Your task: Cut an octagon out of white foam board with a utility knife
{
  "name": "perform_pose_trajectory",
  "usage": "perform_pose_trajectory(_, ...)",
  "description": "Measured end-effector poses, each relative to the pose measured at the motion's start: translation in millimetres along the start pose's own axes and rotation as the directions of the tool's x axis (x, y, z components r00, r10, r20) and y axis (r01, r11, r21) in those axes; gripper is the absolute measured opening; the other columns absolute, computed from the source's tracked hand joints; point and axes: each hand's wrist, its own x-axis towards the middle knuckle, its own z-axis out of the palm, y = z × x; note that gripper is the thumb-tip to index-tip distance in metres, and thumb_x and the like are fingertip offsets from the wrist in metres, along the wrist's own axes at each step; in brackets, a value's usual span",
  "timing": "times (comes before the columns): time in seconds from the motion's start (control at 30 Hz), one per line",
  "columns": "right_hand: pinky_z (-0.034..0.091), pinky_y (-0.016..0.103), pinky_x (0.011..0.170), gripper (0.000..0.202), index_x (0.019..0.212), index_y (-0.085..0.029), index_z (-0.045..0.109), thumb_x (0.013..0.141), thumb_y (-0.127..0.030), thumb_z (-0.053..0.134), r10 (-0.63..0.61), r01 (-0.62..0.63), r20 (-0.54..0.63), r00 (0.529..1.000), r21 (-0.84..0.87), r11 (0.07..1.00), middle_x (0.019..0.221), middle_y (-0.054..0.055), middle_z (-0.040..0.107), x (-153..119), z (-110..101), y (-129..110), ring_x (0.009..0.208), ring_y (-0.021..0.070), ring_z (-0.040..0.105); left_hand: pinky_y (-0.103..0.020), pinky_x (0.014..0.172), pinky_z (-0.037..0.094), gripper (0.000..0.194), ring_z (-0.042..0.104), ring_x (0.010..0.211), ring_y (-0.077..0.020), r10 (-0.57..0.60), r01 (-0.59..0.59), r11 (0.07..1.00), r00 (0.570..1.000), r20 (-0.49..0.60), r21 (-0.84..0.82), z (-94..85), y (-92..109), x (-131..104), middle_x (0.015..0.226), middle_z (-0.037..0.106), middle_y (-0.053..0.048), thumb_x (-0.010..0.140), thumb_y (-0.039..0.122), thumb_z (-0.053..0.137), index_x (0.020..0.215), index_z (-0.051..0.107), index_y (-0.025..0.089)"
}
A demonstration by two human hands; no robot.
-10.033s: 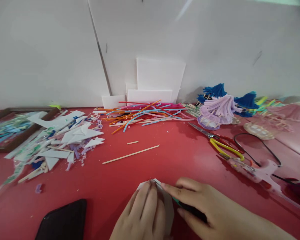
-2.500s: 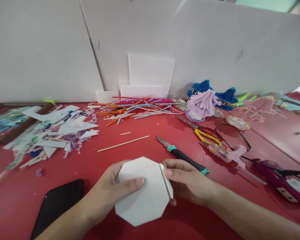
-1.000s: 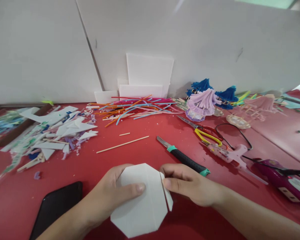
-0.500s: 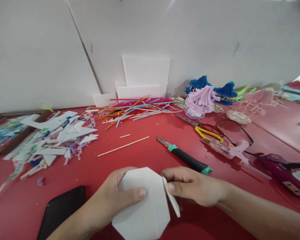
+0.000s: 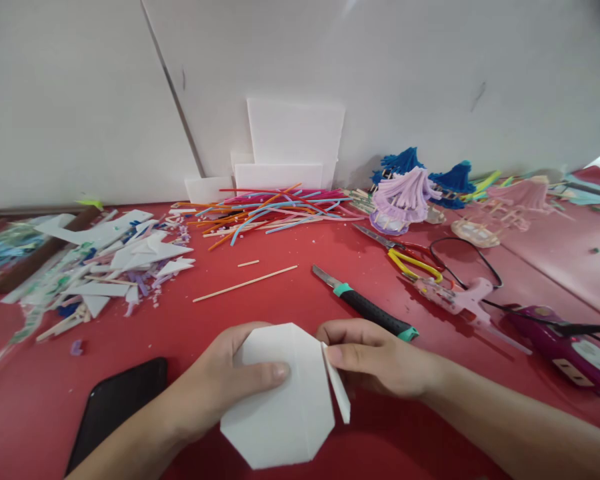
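Note:
My left hand (image 5: 240, 373) grips a white octagonal foam board (image 5: 285, 420) by its left side, thumb flat on top and fingers underneath. A faint straight crease runs down the board. In my right hand (image 5: 375, 357), thumb and fingers pinch a narrow white foam strip (image 5: 339, 387) at the board's right edge. The strip stands tilted, its upper end near the board and its lower end apart from it. My right fingertips are partly hidden behind the strip. A utility knife (image 5: 370, 310) with a black and green handle lies just beyond my right hand.
Two thin wooden sticks (image 5: 245, 283) lie ahead. White foam scraps (image 5: 145, 253) cover the left; a black phone (image 5: 120, 407) lies near my left forearm. Coloured pipe cleaners (image 5: 280, 213) are heaped at the back. Scissors (image 5: 410, 260), a pink glue gun (image 5: 465, 300) and small pavilion models (image 5: 405, 193) are right.
The whole view has shifted slightly, so table items appear a little higher. Both hands keep their holds on the board and strip, with little change between them.

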Motion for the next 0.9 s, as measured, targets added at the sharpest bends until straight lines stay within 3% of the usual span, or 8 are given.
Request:
perform_pose_trajectory(0.27, 0.039, 0.019, 0.055, 0.040, 0.079, -0.015, 0.057, 0.074, -0.048, 0.078, 0.034, -0.035, 0.062, 0.998, 0.022, 0.999, 0.066, -0.003, 0.059, 0, -3, 7, 0.056, 0.0068, 0.055, -0.020, 0.053, 0.046, 0.045, 0.062, 0.062, -0.0129, 0.014, -0.012, 0.999, 0.998, 0.064, -0.037, 0.1, -3, 0, 0.078, 0.069, -0.003, 0.067, 0.045, 0.081, 0.097, 0.066, 0.015)
perform_pose_trajectory(0.47, 0.036, 0.019, 0.051, 0.038, 0.075, -0.014, 0.056, 0.077, -0.047, 0.076, -0.013, 0.007, 0.119, 0.993, 0.055, 0.998, 0.062, -0.004, 0.052, 1, -5, 2, 0.052, 0.0058, 0.047, -0.018, 0.047, 0.042, 0.041, 0.058, 0.056, -0.0115, 0.027, -0.028, 1.000, 0.997, 0.066, 0.013, -5.6, 1, 0, 0.070, 0.065, -0.001, 0.068, 0.046, 0.079, 0.091, 0.064, 0.016)
perform_pose_trajectory(0.73, 0.036, 0.017, 0.044, 0.032, 0.074, -0.017, 0.054, 0.080, -0.043, 0.072, -0.242, 0.234, -0.069, 0.968, -0.109, 0.966, 0.060, -0.005, 0.054, 6, -8, -15, 0.047, 0.0054, 0.045, -0.020, 0.052, 0.046, 0.047, 0.061, 0.064, -0.0130, -0.006, 0.003, 0.998, 0.999, 0.049, 0.059, -3.9, 2, 1, 0.079, 0.065, 0.001, 0.068, 0.046, 0.078, 0.101, 0.058, 0.019)
perform_pose_trajectory(0.83, 0.038, 0.017, 0.044, 0.029, 0.072, -0.020, 0.050, 0.081, -0.042, 0.067, -0.352, 0.324, -0.129, 0.927, -0.197, 0.925, 0.063, -0.003, 0.060, 28, -4, -37, 0.049, 0.0070, 0.048, -0.022, 0.054, 0.047, 0.054, 0.062, 0.068, -0.0142, -0.026, 0.013, 0.984, 0.997, 0.071, 0.177, -2.7, 0, 3, 0.085, 0.065, 0.001, 0.069, 0.046, 0.075, 0.112, 0.054, 0.021)
perform_pose_trajectory(0.9, 0.037, 0.017, 0.041, 0.024, 0.072, -0.021, 0.049, 0.083, -0.038, 0.061, -0.392, 0.346, -0.135, 0.910, -0.271, 0.898, 0.061, -0.004, 0.059, 53, 4, -54, 0.047, 0.0075, 0.048, -0.026, 0.057, 0.050, 0.055, 0.064, 0.072, -0.0170, 0.028, -0.037, 0.943, 0.999, 0.032, 0.331, -1.4, -2, 3, 0.092, 0.067, -0.001, 0.073, 0.045, 0.069, 0.118, 0.051, 0.021)
